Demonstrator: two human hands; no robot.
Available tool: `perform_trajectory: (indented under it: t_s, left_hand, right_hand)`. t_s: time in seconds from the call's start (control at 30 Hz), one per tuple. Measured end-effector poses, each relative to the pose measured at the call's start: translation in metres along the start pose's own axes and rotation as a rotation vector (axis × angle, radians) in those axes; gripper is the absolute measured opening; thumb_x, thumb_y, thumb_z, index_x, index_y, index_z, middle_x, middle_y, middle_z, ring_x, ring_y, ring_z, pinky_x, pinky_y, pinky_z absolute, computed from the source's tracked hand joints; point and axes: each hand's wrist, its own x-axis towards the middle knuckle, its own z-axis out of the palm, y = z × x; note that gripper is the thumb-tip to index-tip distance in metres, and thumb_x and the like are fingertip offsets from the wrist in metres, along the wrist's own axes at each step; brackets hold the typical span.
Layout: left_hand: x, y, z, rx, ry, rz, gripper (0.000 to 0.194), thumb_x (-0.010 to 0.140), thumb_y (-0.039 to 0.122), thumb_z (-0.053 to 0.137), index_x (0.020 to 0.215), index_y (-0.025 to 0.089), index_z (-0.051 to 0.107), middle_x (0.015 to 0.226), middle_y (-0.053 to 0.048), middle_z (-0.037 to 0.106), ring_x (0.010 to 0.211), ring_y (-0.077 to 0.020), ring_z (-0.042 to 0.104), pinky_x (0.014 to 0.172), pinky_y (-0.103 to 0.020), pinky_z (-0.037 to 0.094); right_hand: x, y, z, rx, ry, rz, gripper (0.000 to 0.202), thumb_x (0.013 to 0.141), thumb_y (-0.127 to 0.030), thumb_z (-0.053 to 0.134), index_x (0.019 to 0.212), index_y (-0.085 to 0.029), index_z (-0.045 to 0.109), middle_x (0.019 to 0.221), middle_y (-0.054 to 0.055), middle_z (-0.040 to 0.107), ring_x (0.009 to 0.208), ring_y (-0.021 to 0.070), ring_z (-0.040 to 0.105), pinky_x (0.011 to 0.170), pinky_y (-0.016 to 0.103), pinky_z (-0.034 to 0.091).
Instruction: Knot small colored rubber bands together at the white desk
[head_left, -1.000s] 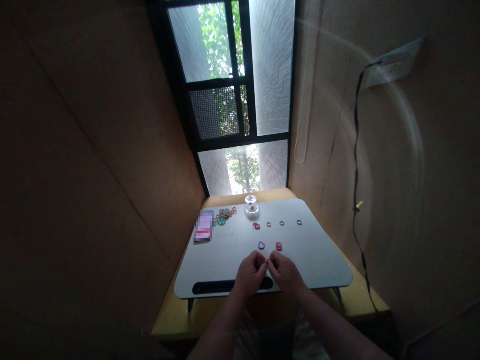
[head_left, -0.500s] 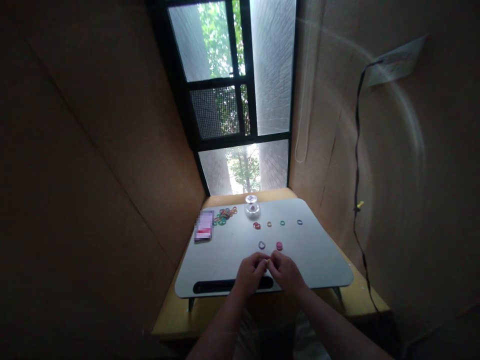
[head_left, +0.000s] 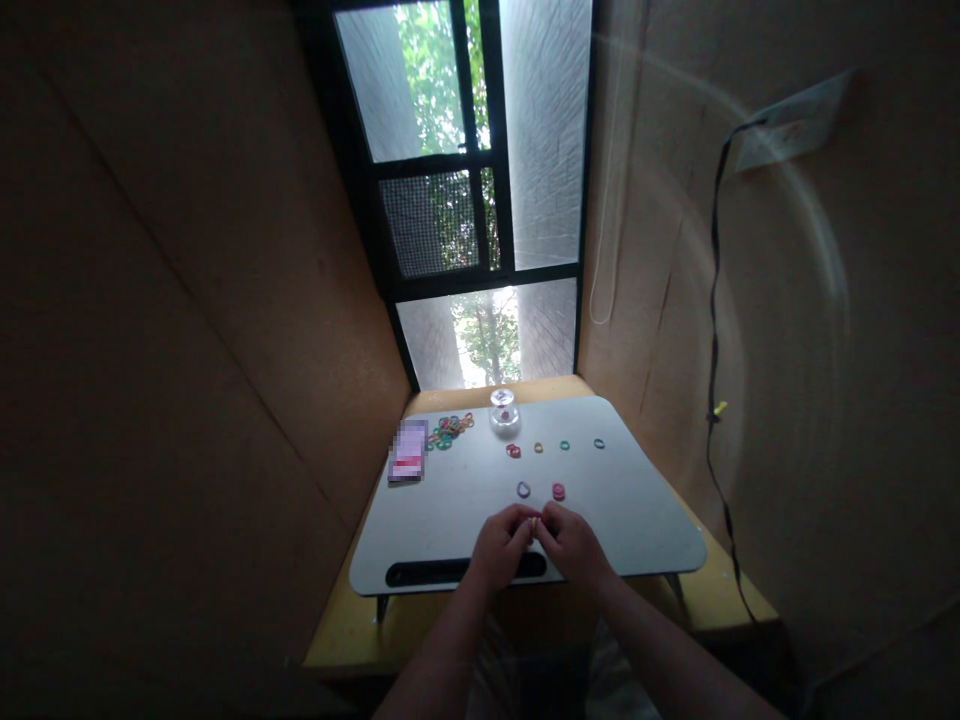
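Over the front of the white table, my left hand (head_left: 504, 542) and my right hand (head_left: 571, 545) meet fingertip to fingertip. Both are closed in a pinch around a small yellowish band (head_left: 534, 526), mostly hidden by the fingers. Just beyond them lie a purple-grey band (head_left: 523, 490) and a pink band or bands (head_left: 559, 491). Farther back is a row: red bands (head_left: 513, 451), a yellow-orange band (head_left: 538, 448), a green band (head_left: 565, 446) and a blue band (head_left: 599, 444).
The white folding table (head_left: 637, 520) has a dark slot (head_left: 427, 573) along its front edge. A heap of mixed coloured bands (head_left: 450, 430) lies back left, beside a blurred pinkish packet (head_left: 408, 451). A clear container (head_left: 505, 415) stands at the back. A black cable (head_left: 714, 300) hangs right.
My hands stay in the same place with only a slight shift of the fingertips. A little more of the yellowish band shows between them. The bands on the table have not moved.
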Motion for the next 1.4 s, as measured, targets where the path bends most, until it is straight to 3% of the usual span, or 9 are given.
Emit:
perform_trajectory:
  t_s: [0.53,0.83,1.03,1.4]
  left_hand:
    - [0.0010,-0.0064,0.0007,0.128,0.067,-0.007,0.015,0.087,0.029,0.053,0.078,0.017,0.058,0.068,0.003,0.056,0.064,-0.0120,0.049,0.061,-0.023,0.037]
    - [0.0030,-0.0046,0.0029,0.240,0.131,-0.037,0.015,0.085,0.030,0.053,0.077,0.018,0.059,0.065,0.003,0.057,0.060,-0.0112,0.051,0.059,-0.023,0.036]
    - [0.0032,-0.0050,0.0044,0.274,0.176,-0.066,0.010,0.079,0.026,0.057,0.072,0.018,0.058,0.062,0.005,0.056,0.057,-0.0102,0.050,0.057,-0.022,0.035]
    - [0.0017,-0.0050,0.0034,0.156,0.104,-0.029,0.020,0.084,0.036,0.060,0.077,0.017,0.064,0.063,0.004,0.059,0.058,-0.0099,0.050,0.056,-0.022,0.036]
  right_hand:
    - [-0.0018,0.0003,0.0005,-0.043,0.002,-0.054,0.027,0.088,-0.033,0.050,0.064,-0.021,0.045,0.058,-0.002,0.052,0.055,0.0126,0.047,0.054,0.024,0.029]
    - [-0.0032,0.0015,-0.0014,0.027,0.008,-0.065,0.016,0.085,-0.025,0.050,0.069,-0.022,0.047,0.062,-0.003,0.053,0.058,0.0130,0.049,0.057,0.024,0.033]
    - [-0.0043,-0.0008,-0.0051,0.071,-0.014,-0.085,0.020,0.086,-0.031,0.053,0.069,-0.022,0.048,0.058,-0.004,0.051,0.054,0.0120,0.046,0.054,0.023,0.033]
    - [-0.0017,0.0018,-0.0012,0.079,0.019,-0.039,0.016,0.087,-0.029,0.051,0.073,-0.022,0.050,0.061,-0.002,0.054,0.055,0.0132,0.049,0.054,0.023,0.035]
